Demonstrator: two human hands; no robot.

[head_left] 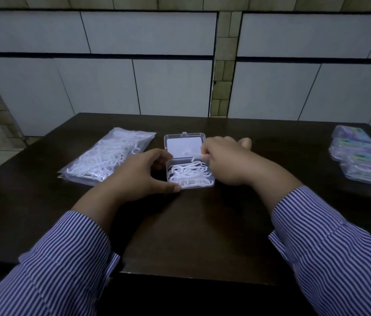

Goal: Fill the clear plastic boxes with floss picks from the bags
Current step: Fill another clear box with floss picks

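**Hands at the open box, a floss pick pinched above it**

The right hand (223, 160) hovered over the far right corner of the clear plastic box (190, 175), its fingers curled and pinching a white floss pick (197, 157) just above the box's base. The left hand (139, 176) held the box from its left side: the thumb lay along the near left corner, touching the front wall, and the other fingers curled round the far left side, so the hand gripped the box.

The box sat at the middle of the dark table (191, 224), its base holding a loose heap of white floss picks (186, 174). Its hinged lid (183, 144) stood open on the far side of the base, with a white rectangle showing through it.

To the left of the box, well apart from the left hand's knuckles, lay a clear bag of floss picks (109, 156), flat on the table and full of tangled white picks. Far to the right of the box, near the table's right edge, lay a pile of clear packets (364, 160) with purple and green contents; what they held was too blurred to tell.

Both forearms wore blue-and-white striped sleeves (339, 258). Behind the table stood a wall of pale panels (148, 83).
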